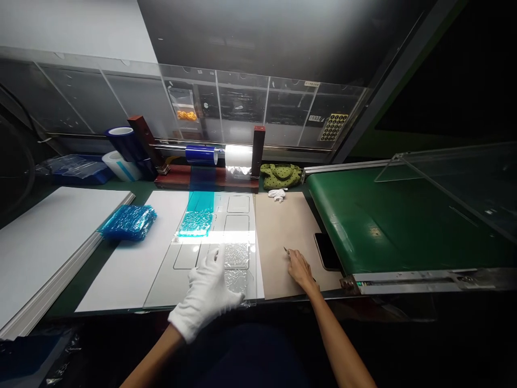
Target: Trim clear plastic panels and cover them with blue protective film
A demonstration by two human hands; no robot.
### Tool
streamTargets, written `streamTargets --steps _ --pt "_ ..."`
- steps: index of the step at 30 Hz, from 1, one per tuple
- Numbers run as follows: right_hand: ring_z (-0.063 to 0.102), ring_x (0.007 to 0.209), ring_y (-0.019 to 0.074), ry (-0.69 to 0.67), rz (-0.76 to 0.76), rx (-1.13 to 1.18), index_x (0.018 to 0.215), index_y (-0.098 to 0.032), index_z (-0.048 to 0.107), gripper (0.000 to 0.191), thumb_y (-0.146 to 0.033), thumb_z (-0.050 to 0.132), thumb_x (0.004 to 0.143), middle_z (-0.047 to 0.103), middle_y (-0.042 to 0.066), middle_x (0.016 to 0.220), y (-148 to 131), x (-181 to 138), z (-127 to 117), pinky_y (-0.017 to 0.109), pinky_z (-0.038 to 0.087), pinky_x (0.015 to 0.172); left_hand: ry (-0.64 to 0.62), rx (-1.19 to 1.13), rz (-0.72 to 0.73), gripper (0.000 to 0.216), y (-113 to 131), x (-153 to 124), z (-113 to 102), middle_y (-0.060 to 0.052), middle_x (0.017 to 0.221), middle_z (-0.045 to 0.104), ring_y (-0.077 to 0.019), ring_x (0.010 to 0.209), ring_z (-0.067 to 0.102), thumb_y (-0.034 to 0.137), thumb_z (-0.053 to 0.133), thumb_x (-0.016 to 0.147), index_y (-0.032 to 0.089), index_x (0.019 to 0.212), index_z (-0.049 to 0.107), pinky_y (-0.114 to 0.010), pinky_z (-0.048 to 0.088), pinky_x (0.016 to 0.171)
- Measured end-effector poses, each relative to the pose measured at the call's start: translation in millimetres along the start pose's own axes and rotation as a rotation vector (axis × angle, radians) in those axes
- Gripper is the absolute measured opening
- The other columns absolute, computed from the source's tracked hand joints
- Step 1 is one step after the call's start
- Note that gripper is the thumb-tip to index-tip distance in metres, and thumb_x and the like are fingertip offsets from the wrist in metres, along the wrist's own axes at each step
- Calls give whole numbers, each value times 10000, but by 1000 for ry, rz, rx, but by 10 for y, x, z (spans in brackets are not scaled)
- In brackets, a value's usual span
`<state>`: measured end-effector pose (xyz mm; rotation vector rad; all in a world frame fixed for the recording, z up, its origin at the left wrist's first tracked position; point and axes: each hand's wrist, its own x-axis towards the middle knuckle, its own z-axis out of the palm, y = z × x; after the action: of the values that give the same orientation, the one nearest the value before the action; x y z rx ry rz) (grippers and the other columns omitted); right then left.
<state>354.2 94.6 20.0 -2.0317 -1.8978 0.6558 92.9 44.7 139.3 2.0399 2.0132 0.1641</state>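
My left hand (208, 293), in a white glove, has its fingers apart over the lower part of a clear panel (165, 288) with dark rectangular outlines. Clear wrinkled film (236, 256) covers part of the panel beside that hand. A strip of blue film (197, 215), crumpled at its near end, lies across the panel's upper part. My right hand (299, 268), bare, is closed around a slim tool (286, 250) with a small dark pointed tip; its exact kind is hidden by the fingers. Beneath this hand is a brown board (278, 229).
A roll holder carries a blue film roll (201, 154) and a clear film roll (238, 156). Left are a blue film bundle (128, 222) and a stack of white sheets (48, 242). Right are a phone (328, 251) and a green conveyor belt (404, 221). A green pouch (280, 175) sits behind.
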Motion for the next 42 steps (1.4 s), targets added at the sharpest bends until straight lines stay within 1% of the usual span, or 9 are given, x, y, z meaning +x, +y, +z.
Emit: streamTargets --steps 4,8,12,16,19,23,28,31,42 --pt "446 1205 315 89 -143 -97 1364 -97 351 663 -305 574 775 473 186 1323 -312 -257 -31 431 406 962 90 111 -180 1003 -4 87 172 -236 1299 463 -438 1025 511 559 692 490 152 1354 385 -513 432 687" --pt "400 1264 343 150 -359 -91 1440 -70 205 1012 -515 681 666 436 198 1380 -905 -587 55 494 365 1029 159 146 -216 908 28 138 278 -238 1273 484 -427 1017 500 578 661 532 176 1318 446 -494 406 701" --pt "356 1306 343 156 -485 -67 1432 11 165 1017 -404 678 657 360 249 1421 -1299 -671 291 491 321 1074 240 168 -234 844 118 208 334 -256 1283 466 -390 999 504 501 588 643 126 1367 368 -477 408 702" --pt "328 1326 345 160 -487 -78 1425 51 136 912 -233 583 683 323 279 1430 -1348 -588 459 503 313 1076 282 147 -237 697 190 289 352 -258 1299 457 -394 1043 500 351 476 761 99 1392 319 -476 419 677" --pt "301 1336 361 148 -561 -81 1434 52 54 957 -309 574 716 299 292 1435 -1228 -394 480 546 274 1084 286 96 -231 847 147 310 351 -252 1388 370 -431 1216 378 458 545 710 103 1421 253 -531 407 791" --pt "241 1363 359 104 -650 -132 1432 47 -41 1059 -443 595 741 286 294 1440 -983 173 413 559 203 1110 353 64 -291 1192 -118 191 391 -274 1472 195 -412 1352 171 711 565 598 32 1447 76 -602 282 971" --pt "165 1388 350 43 -733 -250 1437 0 -95 1102 -434 637 736 226 278 1472 -812 1028 321 567 136 1118 344 133 -491 1165 -514 -123 575 -272 1466 191 -339 1357 168 651 575 637 -14 1430 40 -551 274 993" --pt "164 1386 361 17 -795 -289 1442 6 -60 1087 -459 630 742 224 285 1469 -815 1358 337 578 115 1113 322 135 -554 1134 -635 -270 697 -266 1456 220 -334 1346 188 637 565 644 -15 1426 65 -508 284 986" --pt "187 1381 354 -40 -884 -370 1435 23 11 1092 -430 681 701 269 306 1444 -918 1682 497 551 108 1119 320 118 -703 1075 -751 -340 920 -263 1399 307 -324 1321 207 639 492 609 -38 1393 203 -472 261 978"
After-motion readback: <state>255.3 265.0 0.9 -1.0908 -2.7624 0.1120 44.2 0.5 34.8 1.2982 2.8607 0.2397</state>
